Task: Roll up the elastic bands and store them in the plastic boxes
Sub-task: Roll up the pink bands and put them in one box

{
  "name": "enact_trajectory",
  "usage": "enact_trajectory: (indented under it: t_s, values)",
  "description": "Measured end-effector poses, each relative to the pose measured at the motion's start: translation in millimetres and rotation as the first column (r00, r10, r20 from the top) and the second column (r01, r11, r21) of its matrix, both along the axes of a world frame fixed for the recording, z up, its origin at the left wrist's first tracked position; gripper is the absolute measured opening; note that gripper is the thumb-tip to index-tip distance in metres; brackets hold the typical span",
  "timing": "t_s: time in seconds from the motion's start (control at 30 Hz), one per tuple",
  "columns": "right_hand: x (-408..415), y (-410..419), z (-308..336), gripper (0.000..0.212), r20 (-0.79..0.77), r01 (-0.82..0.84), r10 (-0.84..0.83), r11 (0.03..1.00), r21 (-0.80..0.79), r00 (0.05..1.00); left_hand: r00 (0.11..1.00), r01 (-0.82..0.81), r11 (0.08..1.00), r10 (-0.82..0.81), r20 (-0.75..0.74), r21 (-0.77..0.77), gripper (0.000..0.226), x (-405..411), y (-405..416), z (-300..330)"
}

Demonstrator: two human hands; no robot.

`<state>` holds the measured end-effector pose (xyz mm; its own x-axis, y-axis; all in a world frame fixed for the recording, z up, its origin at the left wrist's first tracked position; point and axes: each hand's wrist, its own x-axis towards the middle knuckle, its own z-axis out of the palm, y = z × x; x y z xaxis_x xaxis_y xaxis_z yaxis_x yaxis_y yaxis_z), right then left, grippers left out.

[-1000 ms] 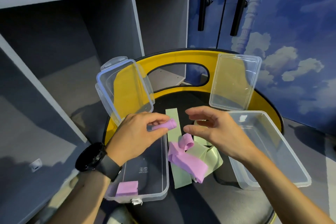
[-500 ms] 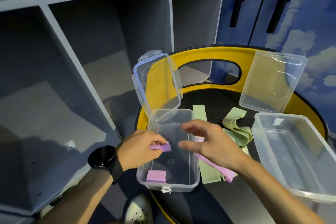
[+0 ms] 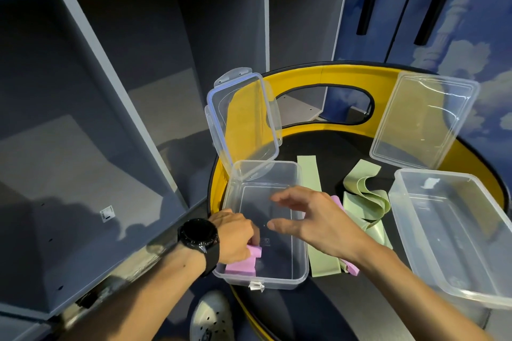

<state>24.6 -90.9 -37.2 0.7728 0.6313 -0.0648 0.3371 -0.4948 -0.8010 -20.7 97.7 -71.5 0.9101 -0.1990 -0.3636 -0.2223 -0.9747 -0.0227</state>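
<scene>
A rolled pink band (image 3: 255, 251) was gripped by the left hand (image 3: 235, 238) inside the left box (image 3: 300, 271), beside another roll (image 3: 240, 268). The right hand (image 3: 318, 223) was held open above it. Green bands (image 3: 365, 198) right of it remained unrolled.

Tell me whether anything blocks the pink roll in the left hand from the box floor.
Nothing visible does. The left hand holds the pink roll inside the left box, beside another stored pink roll.

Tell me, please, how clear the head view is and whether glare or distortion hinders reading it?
Head view: sharp overall; wide-angle bending curves the shelf unit; soft glare streaks the right lid and left box; the left hand hides part of the pink roll.
</scene>
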Motion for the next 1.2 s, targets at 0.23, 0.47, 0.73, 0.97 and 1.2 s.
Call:
enact_trajectory:
  t_s: [0.23,0.47,0.73,0.97,1.2]
  values:
    - [1,2,-1,0.043,0.000,0.001,-0.001,1.000,-0.024,1.000,0.996,-0.043,0.997,0.038,-0.076,-0.065,0.030,4,-2,-1]
    - [1,2,-1,0.043,0.008,-0.004,0.004,0.999,-0.035,1.000,0.992,-0.091,0.990,0.081,-0.096,-0.106,0.031,5,1,1]
    - [2,1,-1,0.043,0.017,-0.012,0.013,0.999,-0.037,1.000,0.991,-0.081,0.991,0.069,-0.114,-0.104,0.031,7,-2,6]
    - [3,2,0,0.043,0.003,-0.016,0.016,1.000,-0.012,1.000,0.997,-0.075,0.985,0.069,-0.045,-0.158,0.025,12,-5,19]
    - [7,-12,6,0.028,-0.013,0.021,-0.020,0.998,0.059,1.000,0.988,-0.014,0.982,0.043,0.149,-0.188,0.019,26,-29,43]
